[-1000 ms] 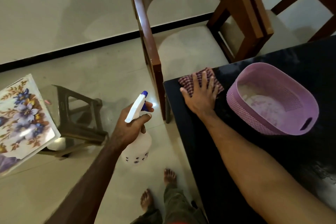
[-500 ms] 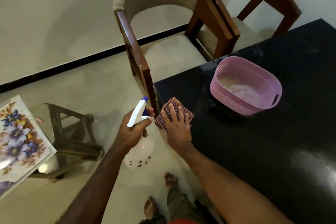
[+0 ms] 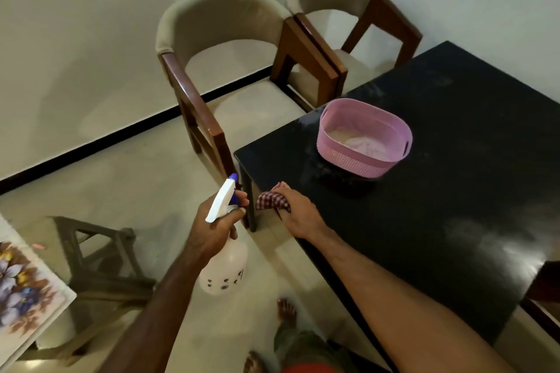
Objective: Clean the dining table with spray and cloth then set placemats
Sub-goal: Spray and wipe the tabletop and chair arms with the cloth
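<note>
Gripping the checked cloth at the table edge, right hand hides its fingertips; left hand clasps spray bottle.

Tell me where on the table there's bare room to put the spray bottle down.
The black table is bare across the wide stretch between the pink basket and the near edge, right of the right hand. The far corner behind the basket is also bare. It is crowded only at the near-left corner, where the right hand holds the checked cloth, beside the left hand gripping the spray bottle.
</note>
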